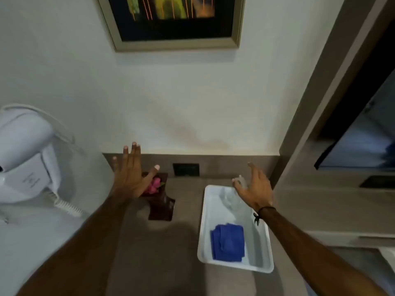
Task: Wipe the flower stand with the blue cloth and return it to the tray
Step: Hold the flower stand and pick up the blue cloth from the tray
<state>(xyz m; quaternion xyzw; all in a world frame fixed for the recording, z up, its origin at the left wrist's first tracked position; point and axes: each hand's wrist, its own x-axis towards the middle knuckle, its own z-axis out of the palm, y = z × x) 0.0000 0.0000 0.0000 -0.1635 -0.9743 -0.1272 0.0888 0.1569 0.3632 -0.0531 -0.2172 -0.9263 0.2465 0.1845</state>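
A dark brown flower stand (162, 207) with pink flowers (154, 185) in its top sits on the grey counter near the back. My left hand (130, 174) hovers flat above its left side, fingers spread, holding nothing, and hides part of it. To the right lies a white tray (208, 210) with a folded blue cloth (228, 242) in its near half. A clear glass object (229, 198) lies in the far half. My right hand (255, 190) is open over the tray's far right corner, fingers apart, above that glass.
A white wall-mounted hair dryer (25, 159) with a coiled cord hangs at the left. A dark socket plate (186, 169) sits in the counter's back rim. A framed picture (171, 20) hangs above. A cabinet with a dark screen (359, 133) stands at the right.
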